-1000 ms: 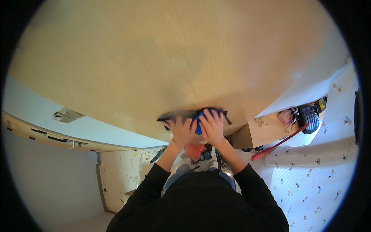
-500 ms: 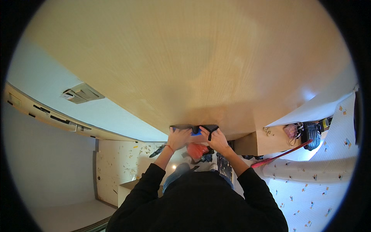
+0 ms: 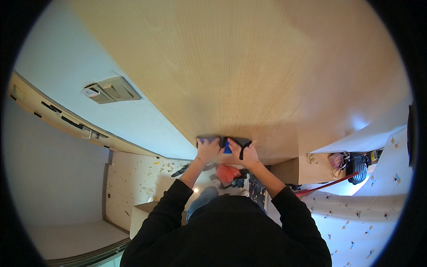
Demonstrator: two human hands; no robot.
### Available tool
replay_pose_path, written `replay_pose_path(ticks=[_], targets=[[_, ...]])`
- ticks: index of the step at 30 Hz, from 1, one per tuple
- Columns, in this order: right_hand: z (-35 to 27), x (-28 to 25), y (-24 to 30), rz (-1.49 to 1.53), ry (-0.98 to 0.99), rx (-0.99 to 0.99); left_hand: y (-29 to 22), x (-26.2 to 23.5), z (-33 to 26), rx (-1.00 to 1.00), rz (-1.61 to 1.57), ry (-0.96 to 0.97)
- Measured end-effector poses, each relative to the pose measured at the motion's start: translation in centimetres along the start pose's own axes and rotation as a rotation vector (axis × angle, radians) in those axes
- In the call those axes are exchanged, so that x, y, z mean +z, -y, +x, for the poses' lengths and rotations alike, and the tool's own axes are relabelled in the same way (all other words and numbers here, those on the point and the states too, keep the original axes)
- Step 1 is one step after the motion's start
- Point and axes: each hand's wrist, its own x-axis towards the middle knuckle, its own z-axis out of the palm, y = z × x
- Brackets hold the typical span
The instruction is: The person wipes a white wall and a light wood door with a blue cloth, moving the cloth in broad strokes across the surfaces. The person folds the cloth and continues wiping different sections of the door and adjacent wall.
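Note:
A flat black and blue item (image 3: pixel 227 147) with a black strap lies against the lower part of a tall light-wood panel (image 3: pixel 249 80). Its exact kind is hard to make out. My left hand (image 3: pixel 208 150) grips its left part, with the fingers over its face. On the right part, my right hand (image 3: pixel 243 154) holds on beside the strap, its fingers bent. Both hands are close together in front of me, and the palms hide some of the item.
At the left, a beige switch plate (image 3: pixel 112 90) sits on the pale wall. A red bag (image 3: pixel 227 172) lies on the floor near my feet. To the right stand a wooden box (image 3: pixel 318 168), a coiled black hose (image 3: pixel 357 167) and a red stick (image 3: pixel 331 183).
Both hands and the black and blue item sit slightly higher in view against the panel. The view has shifted, with the switch plate now larger and further right.

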Motion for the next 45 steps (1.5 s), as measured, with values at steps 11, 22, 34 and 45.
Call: replay_pose_path(ticks=[11, 22, 34, 45], targets=[[7.9, -7.7, 3.3, -0.101, -0.395, -0.039, 2.9, -6.5, 3.7, -0.187, -0.151, -0.490], [11.9, -6.4, 5.4, -0.216, -0.604, 0.013, 4.8, -7.5, 6.0, -0.116, -0.119, -0.721], [19.1, -14.1, 7.5, -0.273, -0.688, 0.000, 9.2, -15.6, 10.0, -0.090, -0.436, -0.808], [23.9, -15.8, 9.0, -0.451, -0.797, 0.029, 11.3, -21.0, 12.5, 0.067, -0.634, -0.884]])
